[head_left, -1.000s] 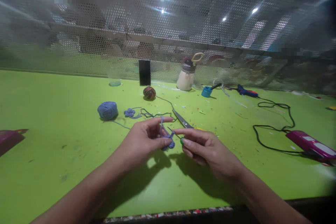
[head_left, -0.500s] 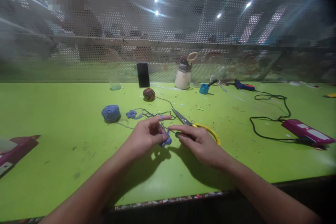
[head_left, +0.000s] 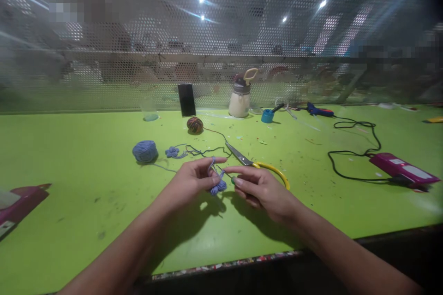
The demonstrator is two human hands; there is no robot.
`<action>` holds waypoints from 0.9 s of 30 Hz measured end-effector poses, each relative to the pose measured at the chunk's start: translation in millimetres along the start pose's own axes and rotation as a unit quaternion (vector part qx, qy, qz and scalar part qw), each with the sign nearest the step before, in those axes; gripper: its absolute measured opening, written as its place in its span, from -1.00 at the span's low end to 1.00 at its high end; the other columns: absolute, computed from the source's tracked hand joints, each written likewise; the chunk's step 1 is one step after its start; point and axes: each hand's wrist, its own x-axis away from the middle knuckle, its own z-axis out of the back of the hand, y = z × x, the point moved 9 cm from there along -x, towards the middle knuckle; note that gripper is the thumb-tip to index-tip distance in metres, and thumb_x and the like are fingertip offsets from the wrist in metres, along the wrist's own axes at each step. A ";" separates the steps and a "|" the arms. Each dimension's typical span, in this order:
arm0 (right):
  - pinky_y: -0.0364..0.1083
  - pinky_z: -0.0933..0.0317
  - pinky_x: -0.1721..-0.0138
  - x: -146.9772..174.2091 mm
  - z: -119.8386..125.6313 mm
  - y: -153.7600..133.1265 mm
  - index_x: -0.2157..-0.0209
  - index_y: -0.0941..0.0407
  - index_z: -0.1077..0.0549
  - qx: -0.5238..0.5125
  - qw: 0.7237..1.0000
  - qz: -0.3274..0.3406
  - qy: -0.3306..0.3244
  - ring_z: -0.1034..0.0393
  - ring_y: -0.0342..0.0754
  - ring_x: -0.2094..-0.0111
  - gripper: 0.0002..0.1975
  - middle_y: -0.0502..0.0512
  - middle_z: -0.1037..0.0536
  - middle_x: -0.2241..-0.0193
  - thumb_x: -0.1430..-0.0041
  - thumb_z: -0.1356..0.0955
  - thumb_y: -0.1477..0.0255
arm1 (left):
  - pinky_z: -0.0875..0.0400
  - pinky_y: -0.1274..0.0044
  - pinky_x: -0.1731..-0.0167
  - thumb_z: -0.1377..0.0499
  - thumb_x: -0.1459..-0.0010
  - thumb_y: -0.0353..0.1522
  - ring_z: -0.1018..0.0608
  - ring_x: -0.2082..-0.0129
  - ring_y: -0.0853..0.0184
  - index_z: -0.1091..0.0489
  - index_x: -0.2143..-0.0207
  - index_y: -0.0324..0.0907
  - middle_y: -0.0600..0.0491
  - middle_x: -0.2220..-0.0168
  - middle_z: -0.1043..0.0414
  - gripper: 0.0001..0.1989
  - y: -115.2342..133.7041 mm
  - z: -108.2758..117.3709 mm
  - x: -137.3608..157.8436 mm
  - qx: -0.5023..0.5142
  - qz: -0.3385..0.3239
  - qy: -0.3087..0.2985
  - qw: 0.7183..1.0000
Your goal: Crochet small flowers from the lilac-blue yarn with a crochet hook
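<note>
Between thumb and fingers my left hand pinches a small blue crochet piece. A strand of blue yarn loops over its outstretched index finger. My right hand is closed on a crochet hook with a green handle; the hook's thin shaft reaches into the blue stitches. To the left sits a ball of blue yarn, its strand running toward my left hand. A finished-looking blue crochet flower lies between ball and hand. Just beyond my right hand rest scissors with yellow handles.
Behind are a dark multicoloured yarn ball, an upright phone, a cream bottle and a blue container. A blue glue gun and a corded magenta box are at right. A perforated screen backs the green table.
The camera view has shifted slightly. My hands stay close together at the crochet piece, which is tilted a little differently and shows more below my left thumb.
</note>
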 end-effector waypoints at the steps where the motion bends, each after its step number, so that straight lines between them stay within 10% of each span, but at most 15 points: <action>1: -0.24 0.22 0.69 0.7 -0.3 -0.4 -0.09 0.18 -0.46 -0.006 1.000 0.004 0.000 0.07 -0.30 0.71 -0.56 -0.17 -0.23 0.66 -0.16 -0.39 0.39 | -0.24 0.50 0.38 -0.31 0.00 -0.45 -0.36 0.49 0.41 -0.49 0.00 -0.24 0.15 0.51 -0.31 -0.56 -0.4 -0.1 -0.1 0.007 0.000 0.000 1.000; 19: -0.23 0.27 0.67 8.7 0.7 12.7 -0.10 0.11 -0.47 -0.122 0.992 -0.007 0.023 0.08 -0.34 0.72 -0.55 -0.15 -0.28 0.63 -0.16 -0.42 0.36 | -0.29 0.51 0.39 -0.33 0.01 -0.43 -0.39 0.50 0.43 -0.50 -0.01 -0.22 0.15 0.49 -0.38 -0.54 -0.6 1.3 -2.7 0.032 -0.034 0.023 0.999; 27: -0.23 0.22 0.66 5.6 4.5 5.5 -0.07 0.18 -0.50 -0.003 0.999 0.025 0.021 0.08 -0.28 0.67 -0.60 -0.18 -0.14 0.67 -0.20 -0.38 0.39 | -0.33 0.49 0.35 -0.32 0.06 -0.46 -0.43 0.46 0.40 -0.47 -0.04 -0.25 0.13 0.46 -0.40 -0.47 3.1 2.8 -1.6 -0.015 -0.034 0.037 0.999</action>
